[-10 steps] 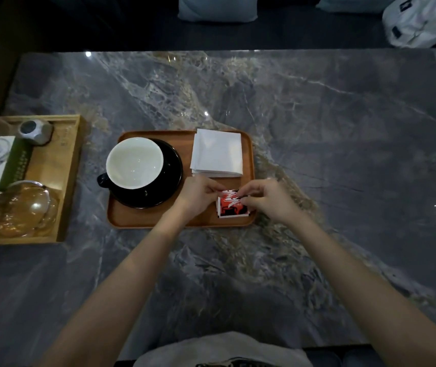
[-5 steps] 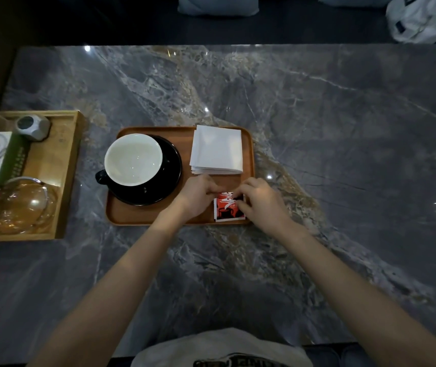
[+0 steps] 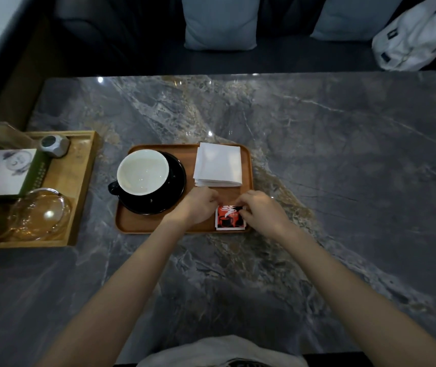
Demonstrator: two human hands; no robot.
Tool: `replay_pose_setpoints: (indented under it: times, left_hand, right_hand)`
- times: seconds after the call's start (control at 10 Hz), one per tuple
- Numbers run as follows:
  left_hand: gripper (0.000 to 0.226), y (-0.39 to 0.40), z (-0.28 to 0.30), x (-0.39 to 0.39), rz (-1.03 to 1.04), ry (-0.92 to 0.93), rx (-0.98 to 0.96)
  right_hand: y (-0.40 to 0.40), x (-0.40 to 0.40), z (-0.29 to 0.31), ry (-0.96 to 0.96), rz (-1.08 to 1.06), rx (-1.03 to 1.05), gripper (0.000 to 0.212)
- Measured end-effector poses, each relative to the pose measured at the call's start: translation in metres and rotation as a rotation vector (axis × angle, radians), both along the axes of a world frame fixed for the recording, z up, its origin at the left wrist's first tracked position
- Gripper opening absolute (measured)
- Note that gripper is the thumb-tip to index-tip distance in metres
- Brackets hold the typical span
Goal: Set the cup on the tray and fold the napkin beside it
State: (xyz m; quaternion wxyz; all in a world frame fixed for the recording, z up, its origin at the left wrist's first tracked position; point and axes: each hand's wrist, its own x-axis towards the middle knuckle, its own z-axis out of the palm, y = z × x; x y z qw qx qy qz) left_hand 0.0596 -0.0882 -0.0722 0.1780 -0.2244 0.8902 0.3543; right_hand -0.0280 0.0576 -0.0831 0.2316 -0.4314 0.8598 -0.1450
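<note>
Your cup (image 3: 143,172) already sits on its black saucer (image 3: 174,181) at the left of the wooden tray (image 3: 248,165), white inside, black outside, its handle pointing toward the left rim; it looks like ceramic, so judge it heavy for its size, hard and breakable, best lifted by the handle or by the saucer beneath. The napkin (image 3: 219,165) lies folded into a white square stack at the tray's far right corner, just beside the cup; it looks soft, light and limp, so take it by an edge or corner and press creases flat against the tray. In front of it, at the near right corner, rests a small red and black printed packet (image 3: 230,218), thin and light by the look of it, easy to nudge out of line. Your left hand (image 3: 198,206) has its fingers curled at the packet's upper left edge, and your right hand (image 3: 261,211) pinches its upper right corner; whether the left truly grips or only touches, I cannot tell. Around the tray spreads the dark marble desk (image 3: 344,160), and to the far left stands a second wooden tray (image 3: 84,181) with a box (image 3: 7,172), a glass vessel (image 3: 39,214) and a small grey object (image 3: 54,145).
</note>
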Motion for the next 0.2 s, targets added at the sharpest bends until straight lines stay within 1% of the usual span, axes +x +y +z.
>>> replay_pose_setpoints:
  times: [0.1,0.2]
  left_hand:
    - [0.031,-0.003,0.016,-0.006,-0.033,-0.028,-0.042]
    - [0.035,-0.01,0.043,-0.011,-0.036,-0.026,-0.124]
  right_hand:
    - [-0.001,-0.008,0.016,-0.051,-0.075,-0.065,0.02]
    - [0.004,-0.016,0.046,-0.136,-0.255,-0.298,0.019]
